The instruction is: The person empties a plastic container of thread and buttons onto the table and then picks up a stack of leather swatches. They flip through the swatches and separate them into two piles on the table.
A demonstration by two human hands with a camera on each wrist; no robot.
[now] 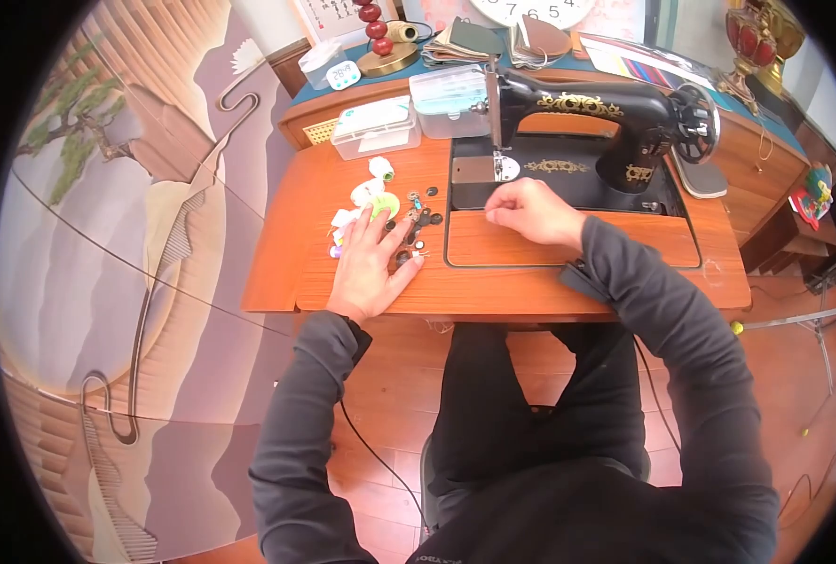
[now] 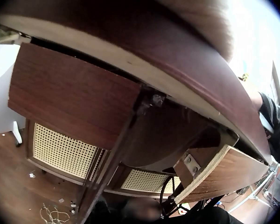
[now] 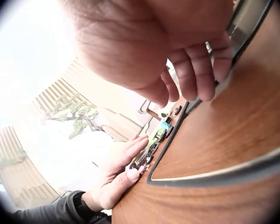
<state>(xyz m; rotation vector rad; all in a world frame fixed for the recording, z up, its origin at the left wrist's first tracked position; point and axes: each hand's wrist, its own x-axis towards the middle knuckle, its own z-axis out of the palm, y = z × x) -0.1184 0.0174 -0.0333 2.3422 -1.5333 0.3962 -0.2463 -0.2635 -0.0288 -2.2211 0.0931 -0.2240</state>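
Head view shows my left hand (image 1: 371, 268) laid over a little pile of sewing bits, fingers mostly straight and a bit spread, thumb stuck out toward the small black round buttons (image 1: 425, 218). Fingertips reach the flat lime-green disc (image 1: 387, 203), and a white spool with a green end (image 1: 381, 169) sits just behind it. That whole pile is on the left half of the orange-brown wooden sewing table (image 1: 313, 188), between its left edge and the black-edged wooden inset panel (image 1: 568, 246). Heel of that hand is right by the front edge.

My right hand (image 1: 536, 214) is over the panel's back edge, fingers bent inward; can't tell if the tips are pinching anything. It's tight behind there, with the glossy black sewing machine with gold scrollwork (image 1: 639, 141) close by. More room toward the front edge, and a decent strip of wood left of the pile. Clear plastic box (image 1: 374, 127) is near the back-left corner.
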